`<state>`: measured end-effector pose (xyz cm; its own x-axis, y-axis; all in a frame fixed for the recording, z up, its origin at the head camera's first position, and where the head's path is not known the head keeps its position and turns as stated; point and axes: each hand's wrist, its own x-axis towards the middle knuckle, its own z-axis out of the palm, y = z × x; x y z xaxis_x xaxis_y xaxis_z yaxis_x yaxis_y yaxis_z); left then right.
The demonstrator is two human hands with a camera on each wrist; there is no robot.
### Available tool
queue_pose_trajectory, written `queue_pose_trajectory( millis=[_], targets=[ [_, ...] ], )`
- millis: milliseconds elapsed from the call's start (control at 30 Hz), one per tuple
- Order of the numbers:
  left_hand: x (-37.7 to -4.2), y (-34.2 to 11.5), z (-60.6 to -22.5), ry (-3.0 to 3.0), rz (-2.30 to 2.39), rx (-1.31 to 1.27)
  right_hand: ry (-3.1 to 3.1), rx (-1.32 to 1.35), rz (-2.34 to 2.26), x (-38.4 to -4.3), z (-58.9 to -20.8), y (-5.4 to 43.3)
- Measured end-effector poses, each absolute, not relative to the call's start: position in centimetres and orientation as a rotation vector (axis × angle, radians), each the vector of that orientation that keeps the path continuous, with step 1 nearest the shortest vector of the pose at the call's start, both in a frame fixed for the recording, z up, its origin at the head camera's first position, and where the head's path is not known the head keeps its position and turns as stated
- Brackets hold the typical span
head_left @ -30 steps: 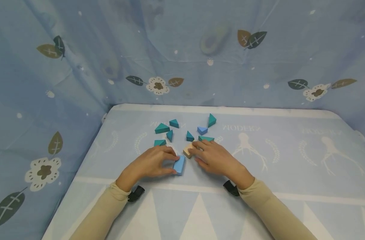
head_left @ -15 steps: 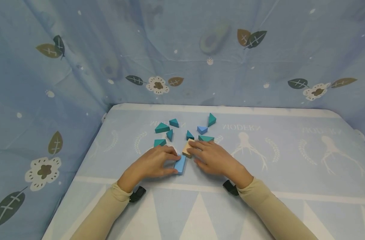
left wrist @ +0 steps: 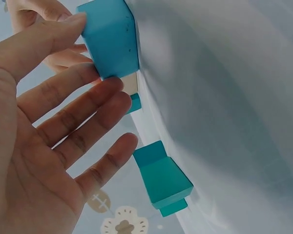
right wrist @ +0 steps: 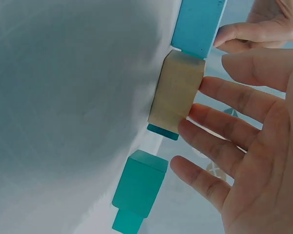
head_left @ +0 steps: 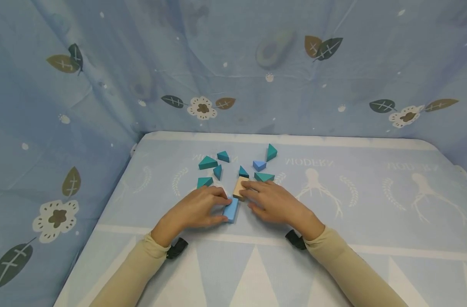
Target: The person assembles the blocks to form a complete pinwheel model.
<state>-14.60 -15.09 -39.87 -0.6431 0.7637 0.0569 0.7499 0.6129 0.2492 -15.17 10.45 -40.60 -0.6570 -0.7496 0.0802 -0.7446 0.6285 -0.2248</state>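
Observation:
My left hand (head_left: pixel 197 207) pinches a light blue rectangular block (head_left: pixel 231 211) between thumb and fingers on the table. The left wrist view shows the thumb at one end of this block (left wrist: pixel 112 44) and fingertips at the other. Just beyond it lies a plain wooden block (head_left: pixel 239 187), its near end meeting the blue one's far end. My right hand (head_left: pixel 272 201) touches the wooden block's right side with extended fingertips. In the right wrist view, the thumb stands apart from the wooden block (right wrist: pixel 177 92).
Several teal triangular blocks lie farther back, including one at the left (head_left: pixel 208 162) and one at the far right (head_left: pixel 271 152). A blue triangle (head_left: pixel 259 165) sits among them. A small dark teal triangle (head_left: pixel 243 172) is right behind the wooden block. Patterned cloth (head_left: pixel 233 64) hangs behind the table.
The wooden block has turned and shifted slightly away, now roughly in line with the blue block. The left hand and blue block have edged slightly right and away.

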Motion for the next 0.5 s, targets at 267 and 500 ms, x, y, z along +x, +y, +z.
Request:
queue_pose_trajectory(
  millis=[267,500],
  targets=[
    [-14.4,-14.85,-39.88,2.816,0.341,1.344,2.771,-1.297,-0.404,-15.15,-40.78,10.24],
    [-14.28,-14.64,-39.97,2.875,0.272,1.322,2.722,-1.285,-0.482,-15.47,-41.09,10.51]
  ],
)
